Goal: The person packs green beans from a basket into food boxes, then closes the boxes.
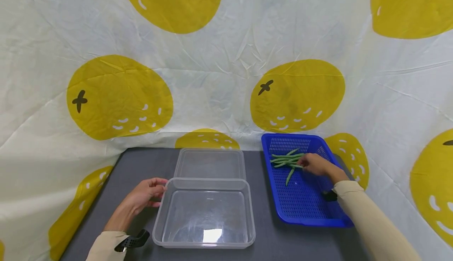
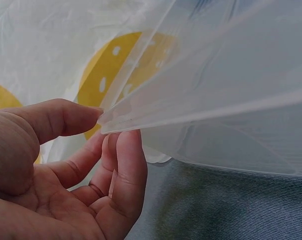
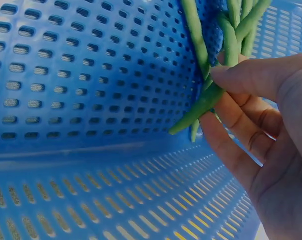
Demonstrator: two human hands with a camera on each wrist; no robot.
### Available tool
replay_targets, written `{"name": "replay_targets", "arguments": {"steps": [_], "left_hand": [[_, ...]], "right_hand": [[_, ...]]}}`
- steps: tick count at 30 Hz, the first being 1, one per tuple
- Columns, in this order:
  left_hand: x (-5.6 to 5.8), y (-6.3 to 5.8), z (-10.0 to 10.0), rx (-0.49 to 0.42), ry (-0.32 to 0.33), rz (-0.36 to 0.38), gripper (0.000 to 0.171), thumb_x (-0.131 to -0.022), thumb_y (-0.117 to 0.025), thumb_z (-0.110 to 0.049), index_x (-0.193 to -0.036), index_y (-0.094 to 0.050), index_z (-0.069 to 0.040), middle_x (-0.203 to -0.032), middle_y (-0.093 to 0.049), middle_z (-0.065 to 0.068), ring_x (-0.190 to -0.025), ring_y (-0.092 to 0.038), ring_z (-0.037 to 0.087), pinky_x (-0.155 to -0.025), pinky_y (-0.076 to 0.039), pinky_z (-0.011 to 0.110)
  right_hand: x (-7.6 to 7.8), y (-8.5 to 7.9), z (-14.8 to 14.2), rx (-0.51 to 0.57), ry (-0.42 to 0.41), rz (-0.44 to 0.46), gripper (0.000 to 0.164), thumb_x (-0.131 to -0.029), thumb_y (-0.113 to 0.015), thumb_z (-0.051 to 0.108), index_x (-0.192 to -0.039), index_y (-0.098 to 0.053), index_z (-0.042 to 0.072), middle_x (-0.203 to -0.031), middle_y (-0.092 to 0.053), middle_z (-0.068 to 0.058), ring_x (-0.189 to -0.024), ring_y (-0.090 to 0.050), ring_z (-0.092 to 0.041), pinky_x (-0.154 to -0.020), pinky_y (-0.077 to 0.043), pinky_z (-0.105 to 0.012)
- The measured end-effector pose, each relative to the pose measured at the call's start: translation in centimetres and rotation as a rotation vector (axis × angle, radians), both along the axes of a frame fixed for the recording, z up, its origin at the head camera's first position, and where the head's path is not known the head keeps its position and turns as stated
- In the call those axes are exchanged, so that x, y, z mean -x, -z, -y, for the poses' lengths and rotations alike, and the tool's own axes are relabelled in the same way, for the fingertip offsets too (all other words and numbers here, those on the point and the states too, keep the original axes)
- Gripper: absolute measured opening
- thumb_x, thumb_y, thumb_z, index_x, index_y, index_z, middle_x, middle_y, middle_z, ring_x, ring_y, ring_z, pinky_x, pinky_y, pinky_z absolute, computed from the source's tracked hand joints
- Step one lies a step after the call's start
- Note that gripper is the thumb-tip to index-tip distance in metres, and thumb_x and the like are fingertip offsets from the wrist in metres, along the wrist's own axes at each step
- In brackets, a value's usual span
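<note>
A clear plastic container [image 1: 198, 217] sits on the table in front of me, its floor bare. At its far left corner my left hand [image 1: 144, 193] pinches the rim between thumb and fingers; the left wrist view shows the thumb on top of the plastic edge [image 2: 180, 107]. To the right stands a blue perforated basket [image 1: 301, 210] with several green beans [image 1: 284, 159] near its far end. My right hand [image 1: 316, 164] reaches into it. In the right wrist view the thumb and fingers pinch a green bean [image 3: 229, 45], with other beans crossing close beside it.
A clear rectangular plastic lid [image 1: 211, 163] lies directly behind the container. The dark grey table [image 1: 260, 198] runs between container and basket. Behind everything hangs a white cloth [image 1: 212, 88] printed with large yellow fruit, meeting the table's back edge.
</note>
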State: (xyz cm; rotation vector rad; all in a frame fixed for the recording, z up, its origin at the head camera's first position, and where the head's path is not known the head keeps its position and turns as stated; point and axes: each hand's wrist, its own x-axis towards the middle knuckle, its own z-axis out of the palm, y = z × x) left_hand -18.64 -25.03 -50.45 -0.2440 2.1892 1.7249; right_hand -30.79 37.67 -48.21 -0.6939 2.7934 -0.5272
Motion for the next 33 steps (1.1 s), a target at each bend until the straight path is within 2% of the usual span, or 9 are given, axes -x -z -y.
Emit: {"name": "replay_targets", "arguments": {"steps": [10, 19, 23, 27, 30, 33], "left_hand": [[0.0, 0.1, 0.0, -0.002, 0.002, -0.004, 0.041, -0.095, -0.064, -0.014, -0.132, -0.056, 0.003, -0.104, -0.068, 0.012, -0.089, -0.065, 0.023, -0.072, -0.057, 0.040], [0.0, 0.1, 0.1, 0.006, 0.006, -0.007, 0.042, -0.095, -0.064, -0.015, -0.133, -0.056, 0.003, -0.105, -0.068, 0.013, -0.090, -0.065, 0.024, -0.073, -0.057, 0.040], [-0.2, 0.1, 0.1, 0.009, 0.005, -0.009, 0.043, -0.096, -0.064, -0.015, -0.134, -0.056, 0.003, -0.107, -0.068, 0.014, -0.090, -0.065, 0.024, -0.073, -0.057, 0.040], [-0.3, 0.0, 0.1, 0.016, 0.002, -0.012, 0.042, -0.096, -0.064, -0.015, -0.133, -0.057, 0.002, -0.107, -0.068, 0.014, -0.090, -0.065, 0.024, -0.073, -0.056, 0.040], [-0.3, 0.0, 0.0, 0.020, 0.002, -0.015, 0.042, -0.095, -0.064, -0.015, -0.133, -0.057, 0.002, -0.107, -0.068, 0.014, -0.090, -0.065, 0.025, -0.072, -0.056, 0.040], [-0.2, 0.1, -0.1, 0.022, 0.003, -0.016, 0.043, -0.095, -0.064, -0.015, -0.134, -0.057, 0.002, -0.108, -0.068, 0.015, -0.090, -0.064, 0.025, -0.072, -0.056, 0.040]], "right_hand": [[-0.4, -1.0, -0.9, -0.001, 0.013, -0.014, 0.018, -0.089, -0.066, -0.007, -0.105, -0.073, -0.003, -0.100, -0.072, -0.014, -0.091, -0.067, -0.029, -0.082, -0.055, -0.050], [-0.2, -1.6, -1.2, -0.024, -0.053, -0.019, 0.019, -0.086, -0.068, -0.012, -0.101, -0.074, -0.003, -0.098, -0.074, -0.015, -0.090, -0.070, -0.029, -0.080, -0.057, -0.046], [-0.3, -1.2, -0.6, -0.044, -0.072, 0.009, 0.017, -0.083, -0.073, -0.008, -0.099, -0.074, -0.003, -0.094, -0.074, -0.013, -0.086, -0.070, -0.027, -0.076, -0.057, -0.044], [-0.5, -0.3, 0.0, -0.061, -0.053, 0.046, 0.021, -0.083, -0.077, -0.002, -0.103, -0.074, -0.005, -0.095, -0.074, -0.013, -0.086, -0.070, -0.028, -0.077, -0.057, -0.045], [-0.5, 0.4, 0.1, -0.065, -0.033, 0.054, 0.023, -0.087, -0.076, 0.005, -0.108, -0.074, -0.005, -0.100, -0.075, -0.013, -0.091, -0.071, -0.029, -0.081, -0.057, -0.046], [-0.5, 0.9, 0.1, -0.060, -0.048, 0.023, 0.021, -0.091, -0.073, 0.008, -0.109, -0.075, -0.003, -0.101, -0.076, -0.012, -0.093, -0.072, -0.029, -0.082, -0.057, -0.047]]}}
